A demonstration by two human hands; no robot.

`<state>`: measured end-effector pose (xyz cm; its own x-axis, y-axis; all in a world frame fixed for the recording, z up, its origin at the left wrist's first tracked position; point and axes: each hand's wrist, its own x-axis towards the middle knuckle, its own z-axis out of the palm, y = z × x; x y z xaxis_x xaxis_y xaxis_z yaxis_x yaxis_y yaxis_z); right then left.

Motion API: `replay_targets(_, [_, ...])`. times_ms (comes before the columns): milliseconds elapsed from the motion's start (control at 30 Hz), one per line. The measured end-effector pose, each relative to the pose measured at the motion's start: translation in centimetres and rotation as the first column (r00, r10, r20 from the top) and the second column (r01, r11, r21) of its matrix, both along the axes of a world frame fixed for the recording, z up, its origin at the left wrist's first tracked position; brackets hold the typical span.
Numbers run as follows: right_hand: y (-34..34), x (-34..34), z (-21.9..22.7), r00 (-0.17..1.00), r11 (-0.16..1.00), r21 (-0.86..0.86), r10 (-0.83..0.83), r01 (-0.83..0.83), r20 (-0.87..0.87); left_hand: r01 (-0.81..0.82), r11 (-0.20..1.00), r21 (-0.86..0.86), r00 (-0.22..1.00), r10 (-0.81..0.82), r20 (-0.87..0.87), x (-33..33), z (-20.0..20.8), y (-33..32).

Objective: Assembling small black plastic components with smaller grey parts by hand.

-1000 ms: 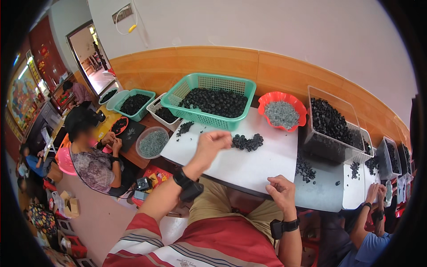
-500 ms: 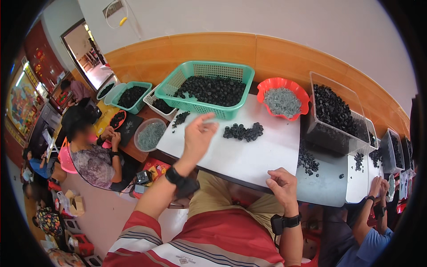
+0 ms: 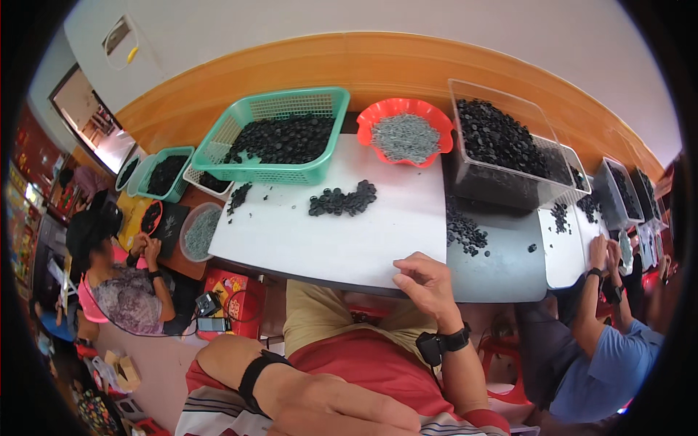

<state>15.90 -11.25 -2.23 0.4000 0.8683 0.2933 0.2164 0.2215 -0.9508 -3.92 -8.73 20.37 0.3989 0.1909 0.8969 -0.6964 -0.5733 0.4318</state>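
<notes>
The person sits at a white board (image 3: pixel 327 240) that lies on the table. The right hand (image 3: pixel 425 283) rests on the near edge of this board with the fingers curled; whether something small is pinched inside, the picture does not show. The left hand is not visible: only the left forearm (image 3: pixel 291 378) with a black wristband lies low over the lap, well apart from the board.

A small pile of black parts (image 3: pixel 342 200) lies on the board, in its far half. Behind the board stand a green basket (image 3: pixel 280 138) full of the same black parts, a red bowl (image 3: pixel 406 131) with grey pieces, and a clear bin (image 3: pixel 502 156) of black parts. Judging from this, the work is at an early stage: the pile is small and the basket remains nearly full.

Half a second earlier the left hand was stretched over the board near the pile; now it is pulled back to the body, and the pile lies untouched.
</notes>
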Motion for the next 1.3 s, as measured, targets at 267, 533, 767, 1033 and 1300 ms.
replay_targets(267, [-0.4,-0.1,0.3,0.999,0.999,0.017,0.028,-0.027,-0.019,0.448,0.891,0.072,0.885,-0.431,-0.175,1.7,-2.3,-0.3])
replay_targets(533, [-0.3,0.0,0.4,0.998,0.998,0.043,0.041,-0.039,-0.047,0.109,0.885,0.452,0.962,0.021,-0.272,6.5,-6.7,-0.3])
replay_targets(767, [0.5,0.1,-0.6,0.999,0.995,0.098,0.005,-0.008,0.034,-0.313,0.880,0.357,0.688,0.469,-0.553,6.8,-16.2,8.0])
replay_targets(1033, [0.3,0.0,-0.4,1.000,0.996,0.082,0.023,-0.022,-0.011,-0.658,0.586,0.472,0.454,0.809,-0.372,3.6,-19.8,13.6])
replay_targets(1300, [0.4,0.0,-0.2,0.999,0.997,0.070,0.034,-0.035,0.027,-0.689,0.463,0.558,0.303,0.883,-0.359,3.3,-19.8,16.9])
